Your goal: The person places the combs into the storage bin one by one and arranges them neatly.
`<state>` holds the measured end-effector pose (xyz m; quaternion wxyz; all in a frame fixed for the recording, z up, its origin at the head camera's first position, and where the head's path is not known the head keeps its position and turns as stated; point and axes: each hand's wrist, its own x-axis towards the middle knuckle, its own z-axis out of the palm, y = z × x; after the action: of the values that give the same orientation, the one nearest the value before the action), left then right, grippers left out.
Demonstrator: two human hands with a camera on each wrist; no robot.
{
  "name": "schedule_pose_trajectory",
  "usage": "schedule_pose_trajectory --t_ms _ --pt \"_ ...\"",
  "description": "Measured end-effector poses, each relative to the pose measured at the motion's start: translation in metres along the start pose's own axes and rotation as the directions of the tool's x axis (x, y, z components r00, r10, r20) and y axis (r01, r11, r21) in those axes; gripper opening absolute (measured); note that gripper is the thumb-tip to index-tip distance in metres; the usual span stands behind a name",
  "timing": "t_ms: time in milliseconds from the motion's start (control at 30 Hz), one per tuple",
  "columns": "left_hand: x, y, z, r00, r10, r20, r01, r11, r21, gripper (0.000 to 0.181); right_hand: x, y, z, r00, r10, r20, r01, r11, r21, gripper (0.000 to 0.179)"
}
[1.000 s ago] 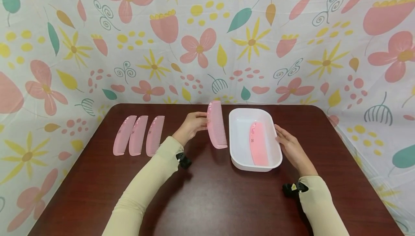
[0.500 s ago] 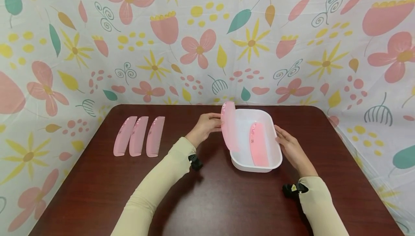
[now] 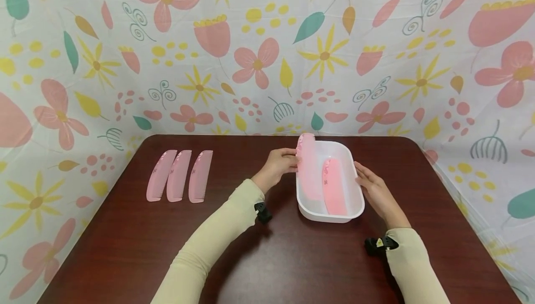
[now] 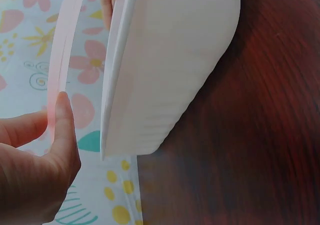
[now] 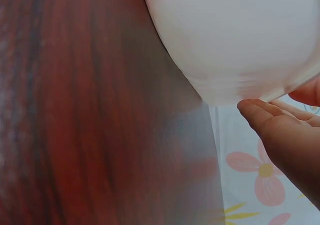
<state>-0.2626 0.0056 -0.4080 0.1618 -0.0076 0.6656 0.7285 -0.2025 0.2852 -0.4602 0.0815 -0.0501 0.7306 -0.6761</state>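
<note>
My left hand (image 3: 277, 168) pinches a pink comb (image 3: 308, 169) between thumb and fingers at its left edge. That comb hangs over the left part of a white tray (image 3: 330, 218), overlapping the rim in the head view. In the left wrist view the pinched comb (image 4: 65, 45) stands apart from the tray's side (image 4: 165, 80). A second pink comb (image 3: 333, 187) lies inside the tray. At the tray's right side my right hand (image 3: 376, 192) holds the rim, the thumb over it and the fingers (image 5: 262, 112) against the outer wall.
Three more pink combs lie side by side on the left of the dark brown table (image 3: 267, 257): a left one (image 3: 160, 176), a middle one (image 3: 179, 176) and a right one (image 3: 200, 177). A flower-print cloth (image 3: 267, 39) hangs behind the table.
My left hand has carried the comb rightward, from beside the tray to over its left part. The right hand and the tray have stayed in place.
</note>
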Motion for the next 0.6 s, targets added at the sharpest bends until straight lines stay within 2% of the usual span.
schedule_pose_trajectory --t_ms 167,467,600 --pt "0.001 -0.003 0.007 1.0 -0.016 -0.01 0.016 1.0 -0.011 0.035 -0.001 0.0 -0.001 1.0 0.002 -0.001 -0.002 1.0 0.002 0.057" --pt "0.004 -0.009 0.026 1.0 -0.011 -0.01 0.011 1.0 0.024 0.034 0.0 -0.001 0.0 1.0 -0.007 -0.006 0.007 1.0 0.018 0.057" --pt "0.006 -0.015 0.033 0.999 -0.016 -0.037 0.017 0.999 0.04 0.033 0.0 0.0 0.001 1.0 -0.009 0.002 0.009 1.0 0.029 0.058"
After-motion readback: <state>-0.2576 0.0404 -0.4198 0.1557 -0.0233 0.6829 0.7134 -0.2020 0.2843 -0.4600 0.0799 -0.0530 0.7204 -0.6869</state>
